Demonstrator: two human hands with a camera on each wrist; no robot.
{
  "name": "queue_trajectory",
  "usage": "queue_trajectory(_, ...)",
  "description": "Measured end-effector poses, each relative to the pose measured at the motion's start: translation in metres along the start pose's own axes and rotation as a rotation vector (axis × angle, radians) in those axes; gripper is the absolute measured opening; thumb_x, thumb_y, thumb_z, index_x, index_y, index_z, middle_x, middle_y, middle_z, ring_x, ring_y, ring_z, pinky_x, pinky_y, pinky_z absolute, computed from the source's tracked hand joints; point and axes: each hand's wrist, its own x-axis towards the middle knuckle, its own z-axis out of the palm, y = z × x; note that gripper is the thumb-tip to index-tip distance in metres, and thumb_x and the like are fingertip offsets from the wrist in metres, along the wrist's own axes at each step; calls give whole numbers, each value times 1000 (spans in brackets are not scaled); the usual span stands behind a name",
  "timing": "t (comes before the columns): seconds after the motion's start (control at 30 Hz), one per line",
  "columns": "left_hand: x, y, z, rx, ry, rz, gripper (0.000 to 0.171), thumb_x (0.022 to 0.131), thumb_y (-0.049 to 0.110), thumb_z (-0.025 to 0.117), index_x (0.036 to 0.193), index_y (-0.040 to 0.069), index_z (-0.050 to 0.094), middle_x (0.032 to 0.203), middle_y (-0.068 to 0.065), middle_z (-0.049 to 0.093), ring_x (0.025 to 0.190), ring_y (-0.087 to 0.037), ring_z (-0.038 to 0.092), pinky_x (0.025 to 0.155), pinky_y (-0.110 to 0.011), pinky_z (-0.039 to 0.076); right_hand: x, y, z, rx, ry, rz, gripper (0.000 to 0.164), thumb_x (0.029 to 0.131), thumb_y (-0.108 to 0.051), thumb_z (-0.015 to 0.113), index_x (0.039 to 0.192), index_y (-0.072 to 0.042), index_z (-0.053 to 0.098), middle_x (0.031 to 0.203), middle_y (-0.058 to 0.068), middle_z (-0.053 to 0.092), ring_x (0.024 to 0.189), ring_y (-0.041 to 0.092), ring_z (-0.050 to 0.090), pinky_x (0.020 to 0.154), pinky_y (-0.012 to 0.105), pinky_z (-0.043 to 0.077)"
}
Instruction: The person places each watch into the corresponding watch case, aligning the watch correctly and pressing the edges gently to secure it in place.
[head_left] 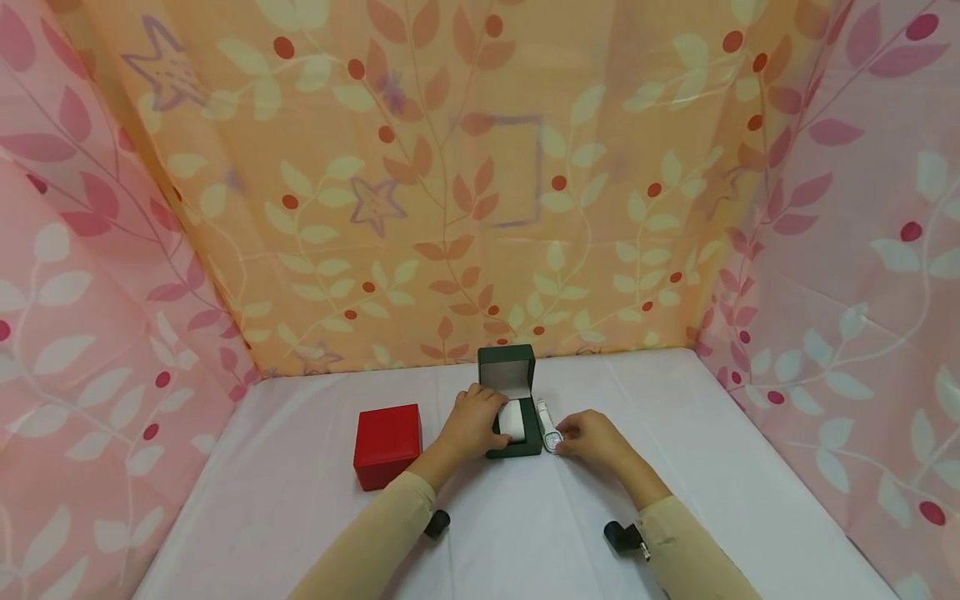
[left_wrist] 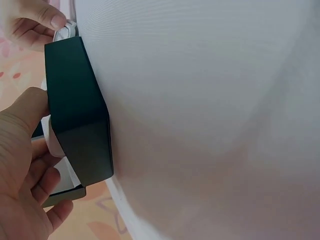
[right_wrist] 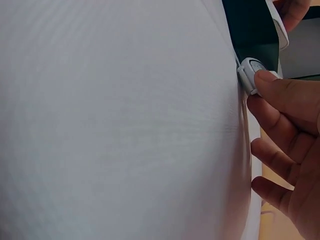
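A dark green watch box (head_left: 531, 429) stands with its lid raised, and a white cushion (head_left: 512, 421) sits inside it. My left hand (head_left: 471, 423) reaches over the box from the left. Its thumb and fingers are around the cushion, which shows partly between them in the left wrist view. Just right of the box lies a white wristwatch (head_left: 552, 440), its strap extending away along the box's side. My right hand (head_left: 596, 442) pinches the watch near its case between thumb and forefinger; the remaining fingers are spread in the right wrist view.
A red box (head_left: 387, 446), closed, stands to the left of the green box. White cloth (head_left: 517, 533) covers the table. A patterned orange curtain (head_left: 450, 208) hangs behind, with pink curtains (head_left: 97, 333) at the sides.
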Motion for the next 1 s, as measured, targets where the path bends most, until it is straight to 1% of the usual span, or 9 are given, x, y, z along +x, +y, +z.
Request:
queue_trajectory(0.1, -1, 1, 1, 33, 18, 12, 67, 79, 47, 86, 133, 15, 65, 129, -1, 66, 121, -22, 50, 98, -42, 43, -1, -1, -1, 8, 3, 27, 17, 80, -10, 85, 95, -8, 77, 79, -5, 70, 75, 9, 61, 73, 29, 51)
queue_trajectory(0.27, -2, 4, 1, 89, 33, 28, 68, 81, 50, 84, 135, 15, 63, 133, -1, 64, 123, -22, 49, 101, -43, 43, -3, -3, -3, 33, 19, 39, 14, 80, -9, 84, 92, -9, 77, 78, -5, 69, 74, 10, 61, 71, 29, 50)
queue_trajectory(0.4, -3, 4, 2, 99, 50, 28, 70, 81, 51, 83, 136, 14, 61, 134, -2, 63, 123, -22, 48, 102, -43, 42, -5, -3, -5, 66, 36, 49, 15, 80, -10, 84, 93, -9, 77, 77, -5, 69, 74, 11, 60, 70, 30, 50)
queue_trajectory(0.5, -3, 3, 5, 97, 67, 28, 71, 81, 51, 83, 137, 14, 60, 135, -2, 62, 123, -23, 47, 102, -43, 42, -8, -4, -7, 75, 65, 44, 17, 79, -11, 85, 96, -9, 78, 78, -5, 69, 75, 12, 60, 72, 30, 49)
queue_trajectory(0.67, -5, 1, 8, 88, 90, 32, 73, 80, 51, 83, 138, 14, 58, 134, -3, 60, 123, -23, 46, 103, -43, 42, -13, -4, -11, 74, 119, 7, 19, 80, -13, 84, 99, -12, 79, 81, -6, 69, 84, 14, 59, 78, 33, 47)
queue_trajectory(0.8, -6, 1, 9, 83, 126, 49, 73, 79, 49, 85, 137, 13, 58, 131, -4, 58, 122, -23, 46, 102, -43, 42, -17, -8, -15, 96, 137, 0, 19, 82, -18, 85, 101, -16, 79, 85, -8, 70, 91, 17, 61, 83, 36, 46)
queue_trajectory(0.9, -7, 2, 9, 90, 149, 60, 73, 79, 47, 86, 136, 13, 58, 130, -5, 56, 121, -24, 45, 101, -43, 41, -19, -12, -17, 124, 147, -1, 20, 82, -22, 86, 101, -18, 79, 86, -9, 71, 96, 22, 63, 89, 42, 47)
queue_trajectory(1.0, -8, 2, 7, 115, 151, 70, 73, 79, 47, 85, 137, 12, 57, 132, -6, 55, 122, -25, 44, 102, -44, 40, -21, -16, -18, 159, 156, -5, 22, 83, -24, 86, 102, -18, 79, 87, -8, 71, 101, 27, 64, 96, 51, 48)
